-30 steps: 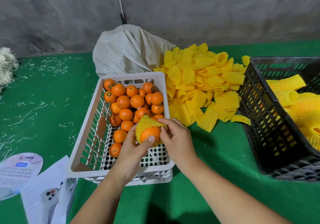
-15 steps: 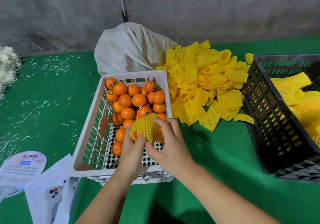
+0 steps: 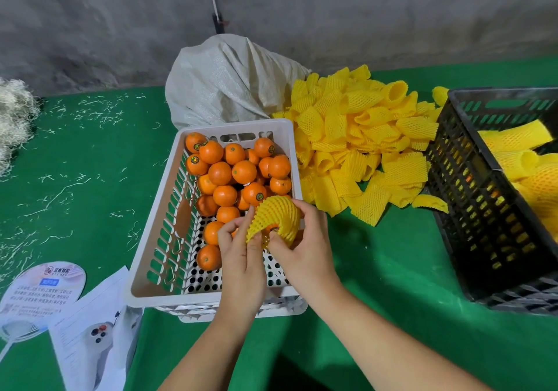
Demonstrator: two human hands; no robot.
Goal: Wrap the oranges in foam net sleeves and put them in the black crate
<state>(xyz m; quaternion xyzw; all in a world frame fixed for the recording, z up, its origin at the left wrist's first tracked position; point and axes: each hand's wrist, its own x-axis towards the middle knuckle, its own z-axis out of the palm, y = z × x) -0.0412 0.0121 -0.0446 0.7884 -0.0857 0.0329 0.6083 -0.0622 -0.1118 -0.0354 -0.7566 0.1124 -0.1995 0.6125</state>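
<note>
Moved: yellow foam net sleeve [image 3: 276, 217] now curls over the orange, hiding most of it.
Labels: stickers on the oranges [image 3: 238, 167], unreadable.
Hands: left hand [image 3: 241, 265] and right hand [image 3: 305, 250] both grip the sleeve.

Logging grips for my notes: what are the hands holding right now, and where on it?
Both hands grip one sleeved orange: left hand at the net's lower left edge, right hand round its right side.
</note>
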